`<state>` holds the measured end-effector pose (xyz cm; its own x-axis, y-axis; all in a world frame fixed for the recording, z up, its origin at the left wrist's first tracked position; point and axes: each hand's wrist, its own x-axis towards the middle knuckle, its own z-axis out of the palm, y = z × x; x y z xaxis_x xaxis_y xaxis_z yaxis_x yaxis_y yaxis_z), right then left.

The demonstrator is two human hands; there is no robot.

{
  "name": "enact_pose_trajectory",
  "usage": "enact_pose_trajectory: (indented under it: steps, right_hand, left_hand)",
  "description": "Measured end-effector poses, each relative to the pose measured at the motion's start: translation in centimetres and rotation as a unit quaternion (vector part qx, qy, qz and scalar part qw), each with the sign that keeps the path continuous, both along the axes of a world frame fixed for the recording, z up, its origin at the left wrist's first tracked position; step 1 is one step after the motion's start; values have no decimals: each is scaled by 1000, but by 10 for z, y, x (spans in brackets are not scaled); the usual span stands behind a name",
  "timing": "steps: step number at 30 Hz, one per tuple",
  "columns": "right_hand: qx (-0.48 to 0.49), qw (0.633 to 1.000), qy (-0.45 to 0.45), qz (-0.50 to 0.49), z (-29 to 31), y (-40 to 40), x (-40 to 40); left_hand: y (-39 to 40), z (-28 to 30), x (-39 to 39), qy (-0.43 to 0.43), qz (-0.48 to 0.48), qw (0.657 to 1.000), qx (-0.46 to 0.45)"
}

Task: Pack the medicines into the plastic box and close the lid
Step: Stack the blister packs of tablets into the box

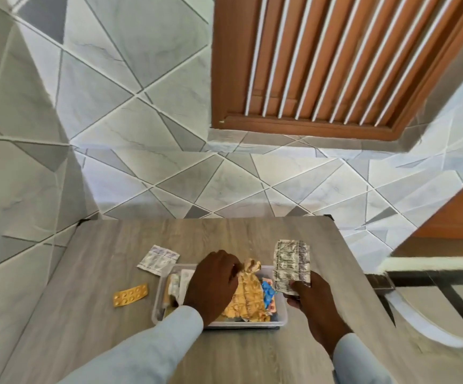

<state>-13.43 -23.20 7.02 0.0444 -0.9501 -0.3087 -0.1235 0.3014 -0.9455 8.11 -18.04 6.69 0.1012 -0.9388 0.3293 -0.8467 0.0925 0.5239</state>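
A clear plastic box (280, 314) sits on the wooden table (86, 286), holding several medicine strips. My left hand (212, 281) is over the box, its fingers pinching the top of a crumpled gold blister strip (248, 295) that lies in it. My right hand (312, 299) holds a silver blister strip (291, 264) upright at the box's right edge. A blue packet (267, 291) shows inside the box. Left of the box lie a small orange blister strip (130, 295) and a white sachet (158, 257). No lid is in view.
The table stands against a grey tiled wall (141, 106), with a brown louvred door (335, 65) behind. At the right is a white and black chair frame (432, 275) close to the table edge.
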Motion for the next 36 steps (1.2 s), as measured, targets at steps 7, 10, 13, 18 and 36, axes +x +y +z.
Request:
enact_pose_trajectory:
  steps: [7, 10, 13, 18, 36]
  right_hand:
    - [-27, 999, 10, -37, -6, -5, -18]
    - [-30, 998, 11, -47, -6, -7, -22]
    - [-33, 998, 13, -48, -4, -9, -21]
    - [-42, 999, 9, -20, -2, -7, -9]
    - [-122, 838, 492, 203, -36, 9, 20]
  left_hand:
    - [-19, -30, -35, -161, -78, 978, -108]
    - [-23, -22, -39, 29, 30, 997, -58]
    - [-26, -10, -35, 222, 148, 964, 23]
    - [-24, -24, -20, 372, 207, 883, 196]
    - [2, -29, -6, -42, -37, 963, 262]
